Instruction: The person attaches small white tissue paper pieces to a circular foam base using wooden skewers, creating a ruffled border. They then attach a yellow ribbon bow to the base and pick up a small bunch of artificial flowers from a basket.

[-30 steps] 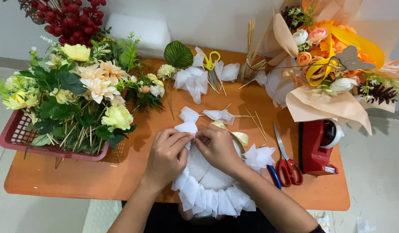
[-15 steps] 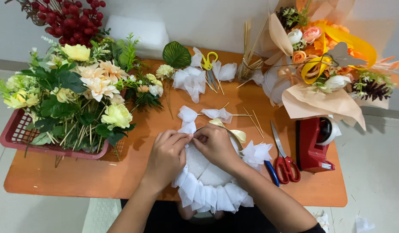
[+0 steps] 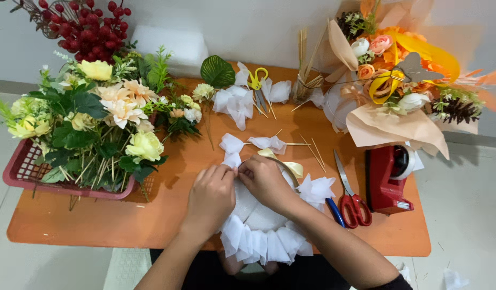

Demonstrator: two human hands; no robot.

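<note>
Your hands at the white ruffled wreath (image 3: 261, 236).
Left hand (image 3: 211, 197) and right hand (image 3: 265, 180) meet on the counter (image 3: 87, 225), fingers pinching a white fabric piece (image 3: 233, 159) at its rim.

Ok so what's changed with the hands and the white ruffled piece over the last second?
Little. Both hands, left hand and right hand, keep pinching the top edge of the white ruffled ring, fingertips now pressed closer together. The red scissors, tape dispenser and flower basket stayed put.
</note>
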